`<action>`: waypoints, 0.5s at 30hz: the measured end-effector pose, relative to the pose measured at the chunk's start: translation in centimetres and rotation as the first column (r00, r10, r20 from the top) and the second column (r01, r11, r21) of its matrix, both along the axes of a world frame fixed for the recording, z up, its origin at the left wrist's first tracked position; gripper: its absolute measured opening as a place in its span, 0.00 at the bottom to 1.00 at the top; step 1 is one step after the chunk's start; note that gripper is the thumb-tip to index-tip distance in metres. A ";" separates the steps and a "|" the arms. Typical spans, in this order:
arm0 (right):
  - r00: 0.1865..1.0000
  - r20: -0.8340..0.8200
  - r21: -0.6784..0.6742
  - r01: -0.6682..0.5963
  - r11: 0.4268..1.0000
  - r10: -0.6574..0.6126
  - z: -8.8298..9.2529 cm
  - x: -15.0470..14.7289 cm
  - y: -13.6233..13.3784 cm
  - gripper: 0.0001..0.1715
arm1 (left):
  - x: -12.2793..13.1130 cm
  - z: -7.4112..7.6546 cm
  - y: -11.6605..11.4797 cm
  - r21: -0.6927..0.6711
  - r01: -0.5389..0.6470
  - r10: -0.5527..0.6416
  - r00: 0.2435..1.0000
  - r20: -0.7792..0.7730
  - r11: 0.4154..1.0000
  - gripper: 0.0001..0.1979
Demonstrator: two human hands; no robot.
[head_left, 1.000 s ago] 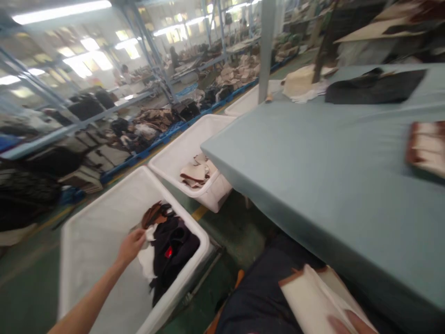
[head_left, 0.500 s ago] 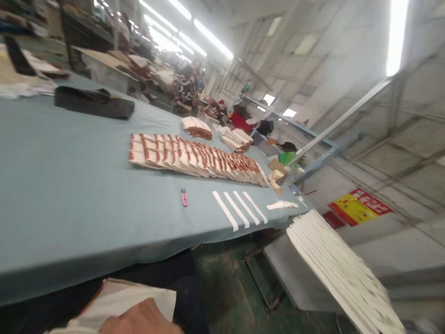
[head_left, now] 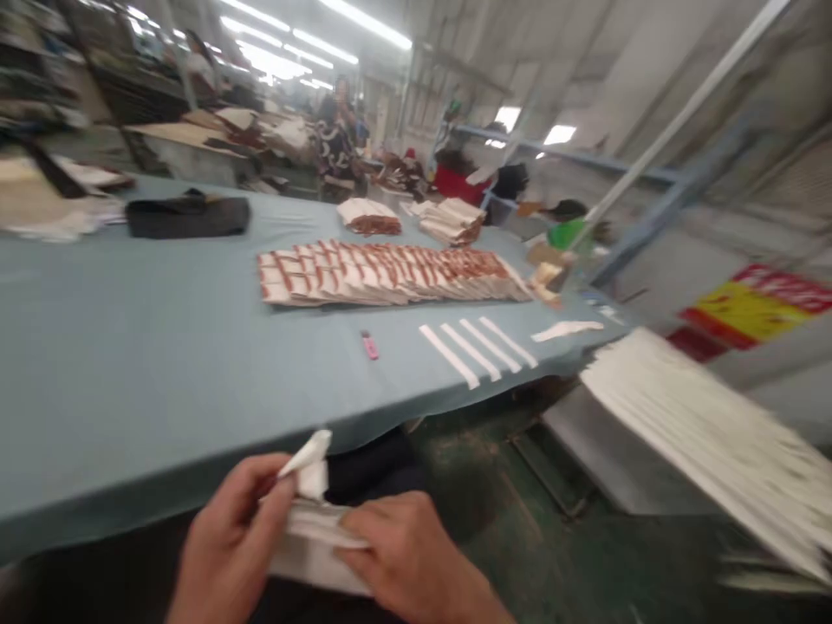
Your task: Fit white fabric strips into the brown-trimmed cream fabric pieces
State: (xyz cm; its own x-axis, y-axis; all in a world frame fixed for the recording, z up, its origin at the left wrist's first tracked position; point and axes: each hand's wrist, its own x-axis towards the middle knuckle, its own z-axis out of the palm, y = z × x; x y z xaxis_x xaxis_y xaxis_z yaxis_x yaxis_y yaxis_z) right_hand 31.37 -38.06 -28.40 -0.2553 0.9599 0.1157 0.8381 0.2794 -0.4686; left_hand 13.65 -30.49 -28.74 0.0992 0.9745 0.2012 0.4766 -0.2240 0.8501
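Note:
Low in the picture, both my hands hold a small stack of white fabric pieces (head_left: pixel 312 537) in front of the blue-grey table (head_left: pixel 130 347). My left hand (head_left: pixel 224 537) pinches a white strip (head_left: pixel 310 464) that sticks up from the stack. My right hand (head_left: pixel 406 559) is closed on the stack's right side. On the table lies a long row of overlapped white-and-brown pieces (head_left: pixel 390 273). A small pink tool (head_left: pixel 370 347) and several white strips (head_left: pixel 477 348) lie nearer the table's front edge.
A black fabric bundle (head_left: pixel 188 217) lies at the table's back left, and two white piles (head_left: pixel 448 221) sit behind the row. A slanted stack of white sheets (head_left: pixel 708 433) stands at the right. A person in patterned clothing (head_left: pixel 334 143) stands beyond the table.
The view swung from the white bins on the left to the table. My left hand left the bin and now pinches a white strip beside my right hand on the stack.

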 end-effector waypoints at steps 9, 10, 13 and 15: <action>0.948 -0.271 -0.213 0.110 0.971 -0.167 0.0 0.0 -0.6 0.07 | 2.3 0.1 0.5 -0.157 -0.016 0.071 0.932 0.356 0.987 0.09; 0.907 -0.329 -0.290 0.167 0.942 -0.262 0.2 0.3 -0.3 0.03 | 2.6 0.1 0.8 -0.205 0.005 0.078 0.915 0.396 0.979 0.10; 0.713 -0.501 -0.453 0.266 0.851 -0.490 1.2 1.7 1.8 0.12 | 3.4 0.4 1.6 -0.246 0.115 -0.006 0.914 0.407 0.962 0.10; 0.633 -0.574 -0.465 0.271 0.843 -0.520 2.1 2.8 3.5 0.15 | 4.4 0.8 2.2 -0.237 0.194 -0.102 0.929 0.355 0.952 0.10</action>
State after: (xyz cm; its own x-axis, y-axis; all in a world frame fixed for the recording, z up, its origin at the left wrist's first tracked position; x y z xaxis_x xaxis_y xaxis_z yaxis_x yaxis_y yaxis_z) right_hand 34.17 -34.55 -26.33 0.1820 0.9578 -0.2223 0.2663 -0.2656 -0.9266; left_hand 18.03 -28.27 -27.94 0.2184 0.9758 -0.0134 0.1327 -0.0161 0.9910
